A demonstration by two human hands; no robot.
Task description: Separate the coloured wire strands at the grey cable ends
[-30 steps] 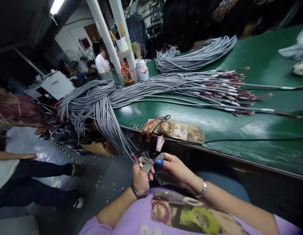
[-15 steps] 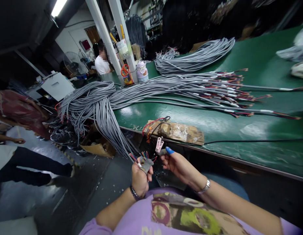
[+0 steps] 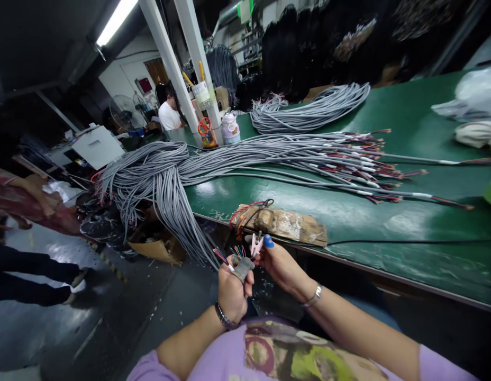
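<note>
My left hand [image 3: 232,291] is closed round the end of a grey cable, with a flat grey piece [image 3: 243,268] showing between thumb and fingers. Thin coloured wires [image 3: 238,251] fan out above that piece, and darker red and blue wires [image 3: 220,256] stick out beside the thumb. Close by on the right, my right hand [image 3: 279,267] pinches a pink clothespin [image 3: 256,246], which is tilted with its legs spread. A blue cover [image 3: 268,241] wraps a fingertip of that hand. Its lower fingers are curled and partly hidden.
A wooden block [image 3: 297,226] with red and black leads lies at the edge of the green table [image 3: 388,233]. Long grey cables [image 3: 245,156] spread across it and hang off the left. A coil of cable [image 3: 312,108] lies behind. A cardboard box [image 3: 156,248] sits below; people stand left.
My right hand has shifted left, closer to my left hand. The pink clothespin, upright before, now leans with its legs spread. The view has tilted slightly up.
</note>
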